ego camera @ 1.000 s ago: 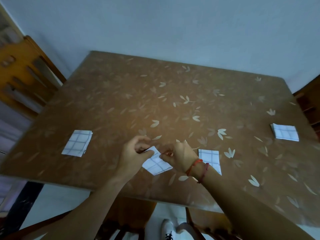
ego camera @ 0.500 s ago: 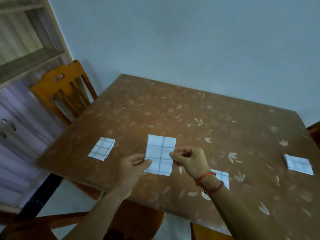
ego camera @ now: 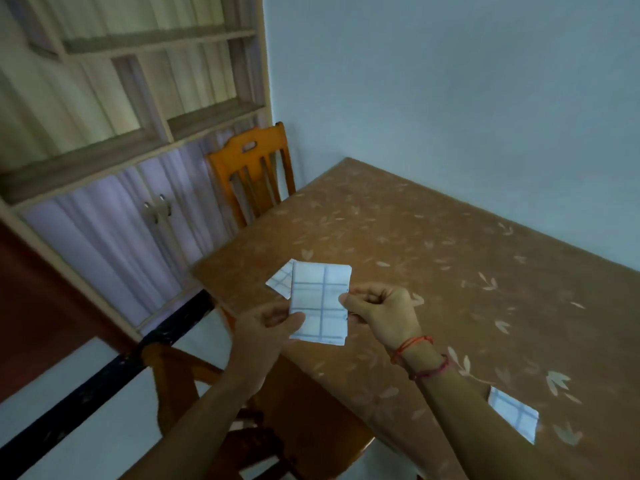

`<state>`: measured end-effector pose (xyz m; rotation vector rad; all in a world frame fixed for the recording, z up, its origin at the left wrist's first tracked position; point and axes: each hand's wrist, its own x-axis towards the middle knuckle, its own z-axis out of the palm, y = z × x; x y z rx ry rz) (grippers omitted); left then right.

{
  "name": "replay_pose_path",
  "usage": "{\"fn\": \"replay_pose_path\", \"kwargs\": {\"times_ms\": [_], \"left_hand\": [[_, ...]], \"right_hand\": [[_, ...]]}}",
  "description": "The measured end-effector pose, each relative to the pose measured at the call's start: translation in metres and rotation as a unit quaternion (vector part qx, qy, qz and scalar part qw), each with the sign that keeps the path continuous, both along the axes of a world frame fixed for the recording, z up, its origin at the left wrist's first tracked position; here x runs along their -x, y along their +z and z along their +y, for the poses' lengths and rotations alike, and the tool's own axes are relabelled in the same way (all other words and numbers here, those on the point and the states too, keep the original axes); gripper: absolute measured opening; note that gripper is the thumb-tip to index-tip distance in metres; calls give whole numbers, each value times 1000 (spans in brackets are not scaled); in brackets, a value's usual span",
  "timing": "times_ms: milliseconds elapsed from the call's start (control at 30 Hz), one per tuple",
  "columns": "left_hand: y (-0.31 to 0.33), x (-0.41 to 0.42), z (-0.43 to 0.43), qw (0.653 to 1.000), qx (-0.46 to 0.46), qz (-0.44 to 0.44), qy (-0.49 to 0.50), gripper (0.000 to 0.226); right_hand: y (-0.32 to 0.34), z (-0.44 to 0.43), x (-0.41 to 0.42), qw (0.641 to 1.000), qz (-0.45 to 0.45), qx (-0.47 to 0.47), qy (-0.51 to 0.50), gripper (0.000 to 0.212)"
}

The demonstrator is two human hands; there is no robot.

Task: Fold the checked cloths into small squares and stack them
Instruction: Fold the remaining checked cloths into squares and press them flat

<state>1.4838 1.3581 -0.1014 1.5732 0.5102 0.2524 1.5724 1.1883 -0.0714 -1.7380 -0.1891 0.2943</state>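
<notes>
A white cloth with blue checks [ego camera: 320, 299], folded to a small rectangle, is held upright above the near left part of the brown leaf-patterned table [ego camera: 433, 258]. My left hand [ego camera: 268, 329] pinches its lower left edge. My right hand [ego camera: 382, 313] pinches its right edge. Behind the held cloth, a folded checked cloth [ego camera: 281, 279] lies near the table's left corner, partly hidden. Another folded checked cloth [ego camera: 514, 412] lies on the table by my right forearm.
An orange wooden chair [ego camera: 252, 171] stands at the table's left side against the wall. A second wooden chair [ego camera: 194, 382] sits under my arms at the near edge. A shelf unit with cupboard doors [ego camera: 114, 216] fills the left.
The view has swung left and up. The cloth was lifted off the table and now stands upright between both hands, over the left folded cloth. The far right cloth has left the view.
</notes>
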Motion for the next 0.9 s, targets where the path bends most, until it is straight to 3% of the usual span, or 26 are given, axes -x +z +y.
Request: {"fn": "replay_pose_path", "kwargs": {"times_ms": [333,433,567,900], "left_hand": [[3,106,109,989,45,-34,139,16],[3,137,149,981,74,-68,163,20],[0,175,210,973,92,-72,201,19],[5,204,312,975,65,-75,201,24]], "right_hand": [[6,145,61,991,10,-23,134,19],[1,196,89,987,18,-15,162,7],[0,261,130,983,18,-15,183,9],[4,366,153,976,27,-35,214,11]]}}
